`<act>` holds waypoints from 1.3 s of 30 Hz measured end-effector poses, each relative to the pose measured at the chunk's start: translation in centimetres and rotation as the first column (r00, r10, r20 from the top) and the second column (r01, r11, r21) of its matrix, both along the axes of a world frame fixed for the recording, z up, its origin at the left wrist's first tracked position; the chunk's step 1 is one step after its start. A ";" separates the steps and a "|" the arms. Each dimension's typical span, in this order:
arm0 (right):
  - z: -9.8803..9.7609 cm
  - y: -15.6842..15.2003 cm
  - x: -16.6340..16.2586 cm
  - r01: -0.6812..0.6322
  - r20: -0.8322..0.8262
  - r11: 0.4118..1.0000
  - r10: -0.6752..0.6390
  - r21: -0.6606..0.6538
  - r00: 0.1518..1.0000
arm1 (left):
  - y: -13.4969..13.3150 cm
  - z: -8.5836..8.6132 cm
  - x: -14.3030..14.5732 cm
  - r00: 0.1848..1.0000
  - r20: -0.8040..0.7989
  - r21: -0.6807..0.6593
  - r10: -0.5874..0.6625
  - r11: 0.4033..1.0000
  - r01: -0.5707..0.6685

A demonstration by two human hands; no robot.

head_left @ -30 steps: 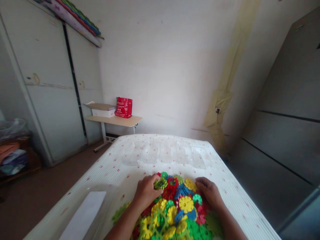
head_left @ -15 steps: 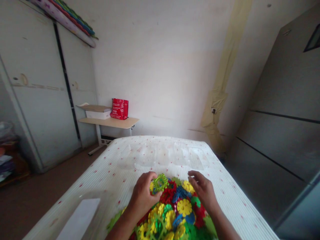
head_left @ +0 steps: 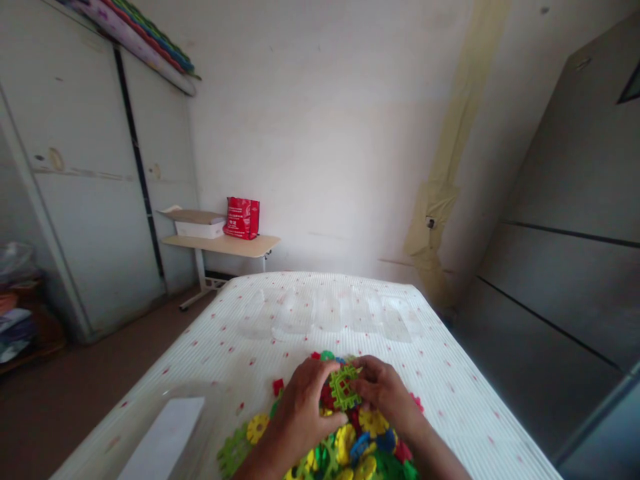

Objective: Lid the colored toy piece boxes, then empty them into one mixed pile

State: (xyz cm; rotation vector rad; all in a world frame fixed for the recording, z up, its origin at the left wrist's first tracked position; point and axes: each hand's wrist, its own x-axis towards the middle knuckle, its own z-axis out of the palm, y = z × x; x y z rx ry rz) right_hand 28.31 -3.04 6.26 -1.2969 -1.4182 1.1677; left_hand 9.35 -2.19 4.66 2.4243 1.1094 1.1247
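Between my two hands is a light green square lattice building piece [head_left: 344, 387] with notched edges, held above a heap of plastic pieces. My left hand [head_left: 307, 407] curves round its left side, fingers at the upper edge and thumb below; how firmly the thumb touches is unclear. On the right edge, the bent fingers of my right hand [head_left: 385, 393] grip it. Beneath lie yellow flower-shaped discs [head_left: 345, 441], blue discs [head_left: 361, 447], and red and green pieces, partly hidden by my hands and forearms.
Clear plastic trays [head_left: 325, 313] stand across the far part of the patterned tablecloth [head_left: 210, 353]. At the left front, a clear container holds a white sheet [head_left: 163, 437]. A side table [head_left: 225, 245] by the wall bears a red bag [head_left: 243, 218] and a white box [head_left: 200, 229].
My right hand has come in from the right and taken hold of the green lattice piece. My left hand and the piece have moved right and slightly down.
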 end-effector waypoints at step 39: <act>2.0 10.5 7.0 0.108 0.986 0.980 -0.168 0.165 0.021 | 12.1 1.9 -4.4 0.621 -0.593 -0.017 0.512 0.763 -0.646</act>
